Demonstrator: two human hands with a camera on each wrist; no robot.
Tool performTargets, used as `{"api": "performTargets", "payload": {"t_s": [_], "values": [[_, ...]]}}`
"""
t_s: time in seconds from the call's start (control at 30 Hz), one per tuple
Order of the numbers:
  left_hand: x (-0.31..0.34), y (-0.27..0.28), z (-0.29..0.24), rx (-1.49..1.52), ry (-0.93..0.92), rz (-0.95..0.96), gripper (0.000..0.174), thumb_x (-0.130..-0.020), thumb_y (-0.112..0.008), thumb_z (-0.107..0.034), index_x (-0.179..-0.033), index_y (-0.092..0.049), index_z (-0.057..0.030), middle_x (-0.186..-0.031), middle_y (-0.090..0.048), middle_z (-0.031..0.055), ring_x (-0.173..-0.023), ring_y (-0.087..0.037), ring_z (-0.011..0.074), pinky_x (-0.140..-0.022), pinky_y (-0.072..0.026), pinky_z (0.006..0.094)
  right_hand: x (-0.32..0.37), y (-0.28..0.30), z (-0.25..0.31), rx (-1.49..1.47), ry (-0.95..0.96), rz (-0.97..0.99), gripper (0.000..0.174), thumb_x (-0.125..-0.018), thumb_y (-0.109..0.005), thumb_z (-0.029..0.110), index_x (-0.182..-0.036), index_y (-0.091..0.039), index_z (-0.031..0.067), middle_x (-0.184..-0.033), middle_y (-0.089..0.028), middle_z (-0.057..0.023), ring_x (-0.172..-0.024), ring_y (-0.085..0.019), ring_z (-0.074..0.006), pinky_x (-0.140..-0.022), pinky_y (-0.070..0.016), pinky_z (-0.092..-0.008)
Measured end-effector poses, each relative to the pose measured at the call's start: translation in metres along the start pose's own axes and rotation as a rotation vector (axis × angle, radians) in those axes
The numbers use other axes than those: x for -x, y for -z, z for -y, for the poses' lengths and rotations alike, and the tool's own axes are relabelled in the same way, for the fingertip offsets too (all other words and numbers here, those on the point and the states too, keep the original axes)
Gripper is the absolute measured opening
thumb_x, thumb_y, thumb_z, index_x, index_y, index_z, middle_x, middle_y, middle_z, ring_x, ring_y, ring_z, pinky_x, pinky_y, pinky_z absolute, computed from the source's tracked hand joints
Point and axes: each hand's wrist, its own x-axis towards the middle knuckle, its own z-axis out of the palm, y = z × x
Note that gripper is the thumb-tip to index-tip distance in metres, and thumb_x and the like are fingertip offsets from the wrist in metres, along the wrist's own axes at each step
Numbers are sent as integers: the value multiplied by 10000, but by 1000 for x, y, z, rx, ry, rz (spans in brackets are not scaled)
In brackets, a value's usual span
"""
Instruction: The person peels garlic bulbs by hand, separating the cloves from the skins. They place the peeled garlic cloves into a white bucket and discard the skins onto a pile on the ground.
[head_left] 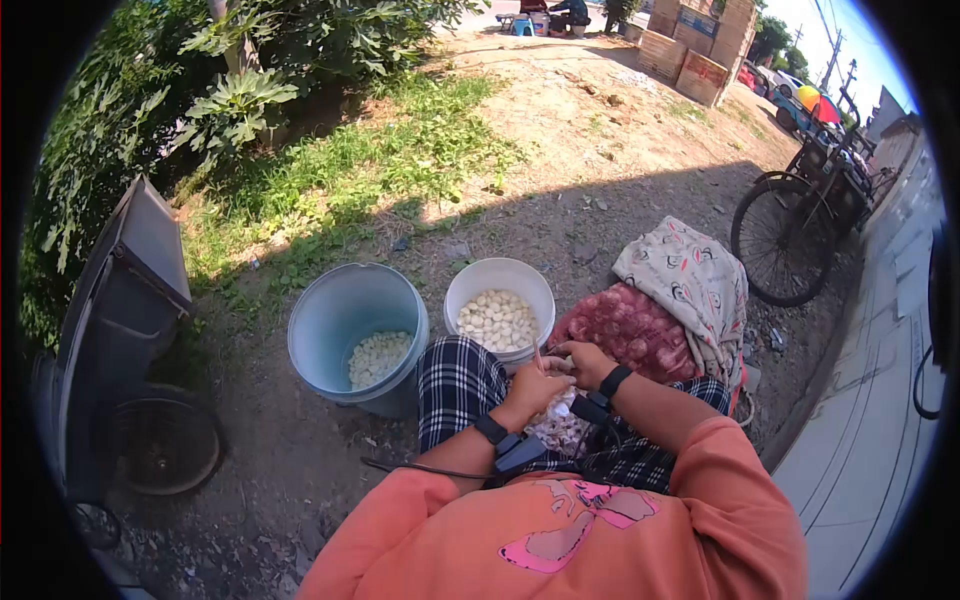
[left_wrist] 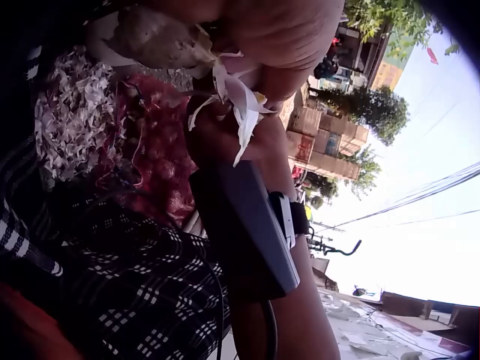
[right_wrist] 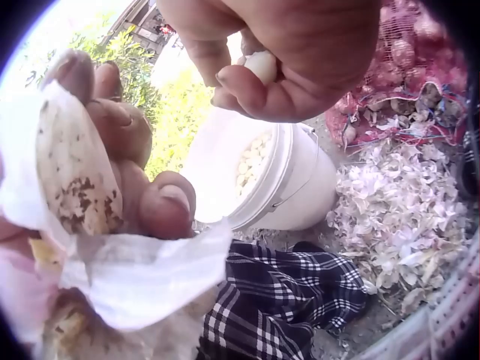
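Closest in, above the lap in black-and-white checked trousers, the two hands meet. The left hand (right_wrist: 127,172) curls its fingers round a dirty, half-stripped garlic bulb with loose white papery skin (right_wrist: 75,172). The right hand (right_wrist: 300,52) pinches a small peeled white garlic clove (right_wrist: 261,66) between thumb and fingertips, just above the bulb. Below them a heap of pale shed skins (right_wrist: 390,217) lies on the ground.

Just past the knee stands a white plastic bucket (head_left: 500,272) of peeled cloves, with a pale blue plastic bucket (head_left: 340,300) beside it. A red mesh sack of garlic (head_left: 625,335) lies to the right, under a patterned cloth (head_left: 690,275).

The clove is held only at the fingertips, so it could slip into the skins or dirt. Flapping skin could drop into the white bucket.
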Motion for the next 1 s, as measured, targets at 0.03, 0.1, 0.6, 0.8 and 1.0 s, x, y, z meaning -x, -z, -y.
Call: {"api": "performTargets", "payload": {"t_s": [0.03,0.1,0.6,0.8,1.0], "values": [[1,-1,0,70,39,1,208,-697,-613,-18,-894,-554,5,-763,-584,39,-670,-554,87,-582,-446,203,9,-17,18,-429,-189,-108,233,-795,-401,84,-949,-493,-65,-847,-549,-162,-722,-576,-265,-635,-505,-361],[-2,-1,1,-2,75,50,209,-693,-606,1,-894,-551,15,-785,-590,60,-716,-569,111,-630,-460,223,12,-27,35,-495,-313,-54,161,-796,-436,104,-849,-512,-28,-822,-501,-129,-756,-547,-252,-625,-496,-346],[-16,8,-6,563,-28,-457,127,-725,-577,-1,-814,-495,-38,-723,-539,36,-609,-517,98,-527,-415,201,-42,-5,90,200,188,-112,414,-760,-547,145,-1129,-408,17,-1010,-462,-204,-792,-578,-282,-711,-511,-300],[-14,5,-8,519,182,-195,307,-646,-553,71,-927,-468,-17,-767,-527,57,-638,-515,122,-543,-423,222,25,-13,75,-146,112,-360,199,-767,-500,141,-897,-522,-8,-747,-558,-55,-649,-548,-137,-534,-442,-242],[-7,-7,1,397,168,99,471,-585,-545,114,-1030,-455,-12,-864,-524,69,-715,-528,145,-605,-442,249,113,-23,53,81,261,-308,203,-765,-521,134,-916,-540,1,-769,-561,-40,-611,-488,-76,-537,-383,-187]]}}
